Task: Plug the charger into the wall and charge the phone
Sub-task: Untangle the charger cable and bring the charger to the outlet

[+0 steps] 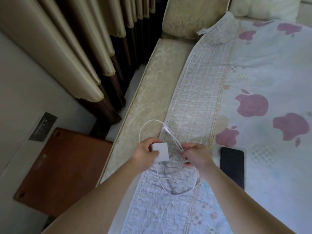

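Note:
My left hand grips a white square charger block above the edge of the bed. My right hand pinches the white cable, which loops below and above both hands; one cable plug end lies on the lace cover. A black phone lies flat, screen dark, on the bedspread just right of my right hand. A dark wall plate, which looks like a socket, is set in the grey wall at the left.
A reddish wooden bedside table stands between the wall and the bed. Beige and brown curtains hang at the upper left. The bed carries a bedspread with pink apple prints and cushions at the far end.

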A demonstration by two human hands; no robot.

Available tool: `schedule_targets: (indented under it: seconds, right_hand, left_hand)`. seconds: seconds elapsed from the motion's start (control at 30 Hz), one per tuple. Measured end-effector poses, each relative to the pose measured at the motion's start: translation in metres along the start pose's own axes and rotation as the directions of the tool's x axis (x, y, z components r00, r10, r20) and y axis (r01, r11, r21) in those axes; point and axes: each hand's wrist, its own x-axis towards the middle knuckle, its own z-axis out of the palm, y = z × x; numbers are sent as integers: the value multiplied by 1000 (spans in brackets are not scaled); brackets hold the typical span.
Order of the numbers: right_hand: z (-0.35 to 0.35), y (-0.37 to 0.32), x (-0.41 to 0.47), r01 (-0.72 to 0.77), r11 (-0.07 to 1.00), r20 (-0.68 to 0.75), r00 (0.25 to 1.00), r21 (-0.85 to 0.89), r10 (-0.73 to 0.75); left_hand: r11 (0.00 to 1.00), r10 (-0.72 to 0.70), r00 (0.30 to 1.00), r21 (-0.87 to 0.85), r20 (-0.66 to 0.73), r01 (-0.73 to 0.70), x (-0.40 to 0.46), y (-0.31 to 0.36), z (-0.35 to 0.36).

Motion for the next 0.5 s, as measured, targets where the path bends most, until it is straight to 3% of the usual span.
schedule_targets:
  seconds: [0.17,0.3,0.5]
  right_hand:
    - [-2,7,8,80,977,-69,993,-197,-95]
    - [-2,9,7,200,863,-31,970,-464,-241]
    - [-1,12,3,254,746,4,948,-615,-320]
  left_hand:
    - [998,-12,1000,59,-21,14,5,0,0]
    - [988,46,999,149,-11,-43,2,-1,0]
    - [970,115,993,217,-35,-105,-4,2,-2]
